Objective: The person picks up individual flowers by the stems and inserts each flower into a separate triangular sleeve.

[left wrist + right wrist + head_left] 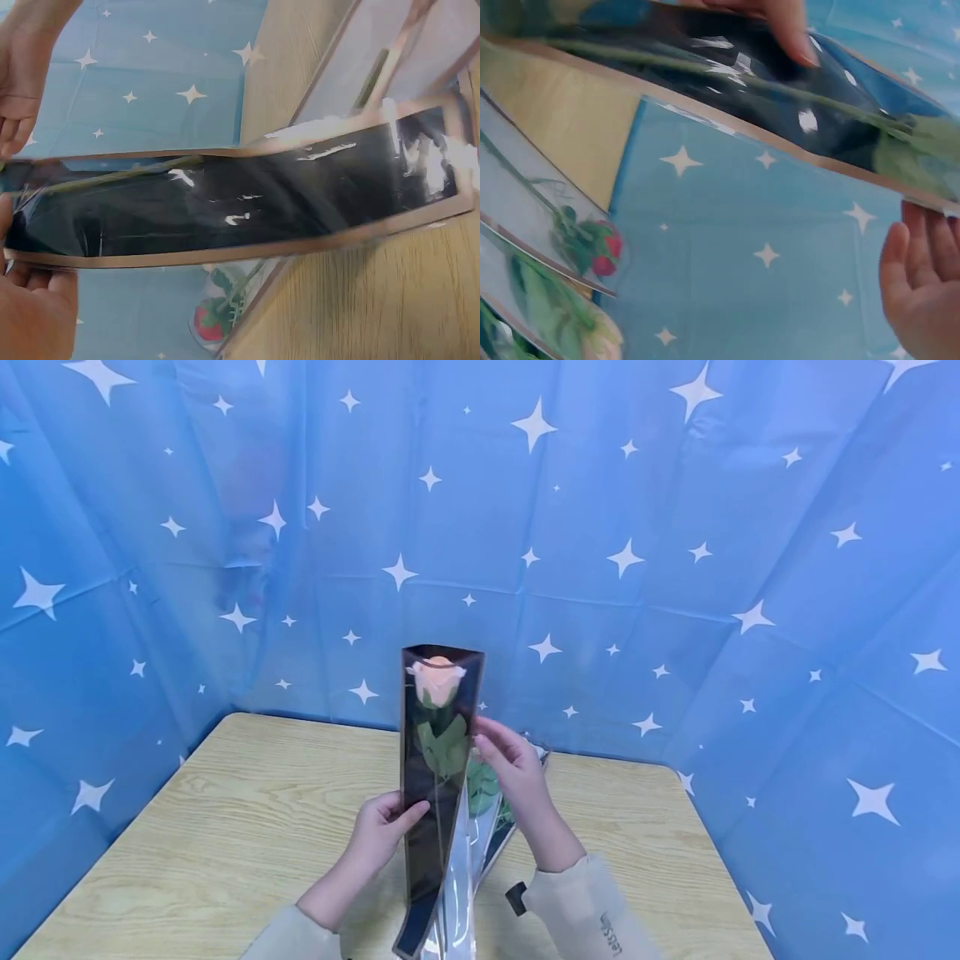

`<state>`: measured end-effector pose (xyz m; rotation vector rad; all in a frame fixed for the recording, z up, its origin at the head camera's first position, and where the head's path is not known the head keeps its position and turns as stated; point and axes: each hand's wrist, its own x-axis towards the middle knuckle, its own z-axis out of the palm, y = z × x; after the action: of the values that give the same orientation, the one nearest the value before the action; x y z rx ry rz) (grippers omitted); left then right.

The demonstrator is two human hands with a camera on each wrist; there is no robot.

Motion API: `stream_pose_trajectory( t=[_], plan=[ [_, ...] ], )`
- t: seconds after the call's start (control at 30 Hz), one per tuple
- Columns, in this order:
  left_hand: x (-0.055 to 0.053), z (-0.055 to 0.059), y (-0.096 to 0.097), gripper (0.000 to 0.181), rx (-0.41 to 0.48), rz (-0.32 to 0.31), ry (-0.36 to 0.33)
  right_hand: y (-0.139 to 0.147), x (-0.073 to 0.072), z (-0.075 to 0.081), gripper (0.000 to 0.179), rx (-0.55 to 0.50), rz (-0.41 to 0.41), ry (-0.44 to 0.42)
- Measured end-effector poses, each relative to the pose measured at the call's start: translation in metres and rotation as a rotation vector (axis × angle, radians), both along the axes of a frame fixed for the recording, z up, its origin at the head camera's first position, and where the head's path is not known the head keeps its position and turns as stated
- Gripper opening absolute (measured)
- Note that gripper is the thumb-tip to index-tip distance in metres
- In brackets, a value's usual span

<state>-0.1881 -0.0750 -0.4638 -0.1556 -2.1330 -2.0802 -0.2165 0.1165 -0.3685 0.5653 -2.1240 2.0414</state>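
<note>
A peach rose (438,683) with green leaves stands nearly upright inside a long clear-fronted black sleeve (423,860) with a brownish border. My left hand (378,831) grips the sleeve's left edge around mid-length, thumb across the front. Higher up, beside the leaves, my right hand (517,768) pinches the right edge with thumb and index finger. In the left wrist view the dark sleeve (202,217) stretches across, its lower end bent a little. The right wrist view shows the stem (810,97) inside and the right hand's lower fingers (921,259) partly behind the edge.
Behind the held sleeve, other wrapped flowers lie on the wooden table (247,827). A red flower (604,255) and a pale one (600,341) show among them. A blue star-patterned curtain (480,527) surrounds the table's back and sides.
</note>
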Motion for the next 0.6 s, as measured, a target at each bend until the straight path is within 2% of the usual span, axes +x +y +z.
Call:
stream_pose_trajectory(
  t=[0.07,0.17,0.33,0.47,0.6],
  plan=[
    [-0.001,0.000,0.003,0.012,0.035,0.053,0.026,-0.002,0.003,-0.010,0.036,0.040,0.031,-0.033],
    [-0.002,-0.001,0.005,0.012,0.063,0.113,0.072,-0.005,0.007,-0.028,0.037,0.104,0.030,-0.110],
    [-0.003,-0.001,0.009,0.014,0.083,0.158,0.107,-0.009,0.012,-0.056,0.035,0.132,-0.001,-0.213],
    [-0.003,-0.001,0.012,0.013,0.094,0.171,0.064,-0.014,0.015,-0.070,0.031,0.111,-0.009,-0.245],
    [-0.003,-0.005,0.012,0.012,0.094,0.173,0.020,-0.017,0.017,-0.077,0.027,0.086,-0.015,-0.266]
  ],
)
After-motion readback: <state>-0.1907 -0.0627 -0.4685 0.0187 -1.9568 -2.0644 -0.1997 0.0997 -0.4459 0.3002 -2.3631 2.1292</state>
